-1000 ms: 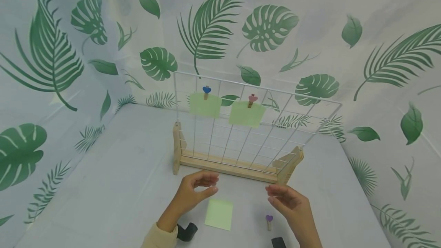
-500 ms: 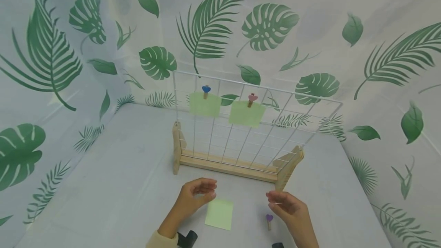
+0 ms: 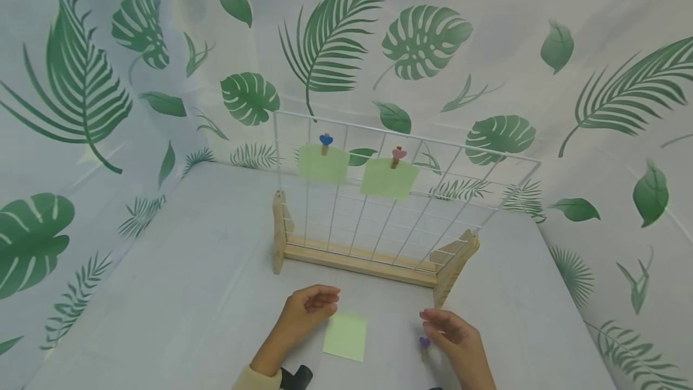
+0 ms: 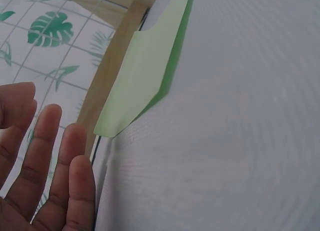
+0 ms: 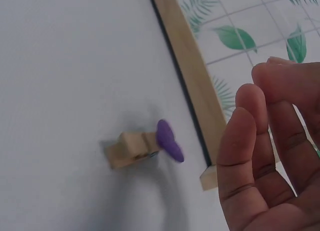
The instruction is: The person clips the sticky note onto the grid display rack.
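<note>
A pale green paper note lies on the white table; in the left wrist view the note has a lifted edge. Just above its upper left corner hovers my left hand, fingers loosely bent and holding nothing. To the right lies a small wooden clothespin with a purple heart, seen close up in the right wrist view as a clothespin. My right hand hangs beside the clothespin, fingers relaxed, nothing between them; in the right wrist view a gap separates the fingers from it.
Behind the hands stands a white wire grid on a wooden base. Two green notes hang on it, the left note under a blue heart clothespin, the right note under a pink heart clothespin. Leaf-patterned cloth surrounds the table.
Both hands have lowered toward the table, the left toward the note and the right toward the purple heart clothespin. The hanging notes and the grid stay as they were.
</note>
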`<control>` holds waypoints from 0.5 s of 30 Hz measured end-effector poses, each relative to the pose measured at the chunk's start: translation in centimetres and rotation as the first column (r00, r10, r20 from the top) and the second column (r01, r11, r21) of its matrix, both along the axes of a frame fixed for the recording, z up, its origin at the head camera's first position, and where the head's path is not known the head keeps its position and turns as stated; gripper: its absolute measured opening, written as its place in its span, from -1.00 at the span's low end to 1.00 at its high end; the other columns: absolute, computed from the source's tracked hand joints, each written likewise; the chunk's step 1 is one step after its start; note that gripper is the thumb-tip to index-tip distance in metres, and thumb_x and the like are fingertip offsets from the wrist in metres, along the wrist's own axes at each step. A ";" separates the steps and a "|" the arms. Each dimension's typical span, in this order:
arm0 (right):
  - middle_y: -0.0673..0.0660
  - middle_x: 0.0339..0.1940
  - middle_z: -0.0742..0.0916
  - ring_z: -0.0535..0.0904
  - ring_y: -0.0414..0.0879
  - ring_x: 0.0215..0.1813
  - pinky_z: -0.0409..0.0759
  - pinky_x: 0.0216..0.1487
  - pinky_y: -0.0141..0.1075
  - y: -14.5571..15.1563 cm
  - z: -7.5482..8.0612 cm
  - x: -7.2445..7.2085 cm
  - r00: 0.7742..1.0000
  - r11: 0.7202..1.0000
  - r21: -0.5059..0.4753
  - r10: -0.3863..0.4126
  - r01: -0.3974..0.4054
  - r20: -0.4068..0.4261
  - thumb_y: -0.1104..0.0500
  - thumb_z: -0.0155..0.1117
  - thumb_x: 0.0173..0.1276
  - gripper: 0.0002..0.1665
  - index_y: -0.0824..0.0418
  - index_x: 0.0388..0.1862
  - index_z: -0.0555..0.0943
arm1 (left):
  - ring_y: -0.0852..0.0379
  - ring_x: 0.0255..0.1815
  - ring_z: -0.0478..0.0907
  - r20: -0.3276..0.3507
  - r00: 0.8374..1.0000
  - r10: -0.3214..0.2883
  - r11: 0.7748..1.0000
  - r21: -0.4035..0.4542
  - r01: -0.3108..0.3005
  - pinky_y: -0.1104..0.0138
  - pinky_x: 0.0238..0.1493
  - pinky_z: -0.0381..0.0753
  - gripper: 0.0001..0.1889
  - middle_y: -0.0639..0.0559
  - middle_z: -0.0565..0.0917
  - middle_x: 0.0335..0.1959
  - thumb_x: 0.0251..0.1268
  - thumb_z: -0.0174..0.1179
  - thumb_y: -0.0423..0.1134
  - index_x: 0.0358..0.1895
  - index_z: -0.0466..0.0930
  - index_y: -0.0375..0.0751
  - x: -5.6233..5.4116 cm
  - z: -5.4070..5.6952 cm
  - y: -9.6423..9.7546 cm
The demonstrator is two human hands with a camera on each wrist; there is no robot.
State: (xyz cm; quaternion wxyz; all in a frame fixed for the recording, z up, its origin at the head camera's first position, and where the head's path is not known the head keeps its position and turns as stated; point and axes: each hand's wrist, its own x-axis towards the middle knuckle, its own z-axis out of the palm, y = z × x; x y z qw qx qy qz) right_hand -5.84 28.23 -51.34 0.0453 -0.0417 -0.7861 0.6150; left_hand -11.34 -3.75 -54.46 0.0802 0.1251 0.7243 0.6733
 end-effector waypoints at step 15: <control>0.29 0.02 0.84 0.71 -0.43 -0.06 0.64 -0.04 -0.54 1.0 -1.4 0.7 0.991 0.996 0.087 -0.043 0.032 0.127 0.49 0.44 0.37 -0.68 0.54 0.09 0.69 | 0.12 -0.12 0.74 -0.038 0.998 0.042 0.964 -0.260 -0.050 0.38 -0.06 0.71 -0.74 -0.07 0.83 -0.05 0.33 0.45 -0.39 0.06 0.80 -0.27 0.0 -0.5 -0.1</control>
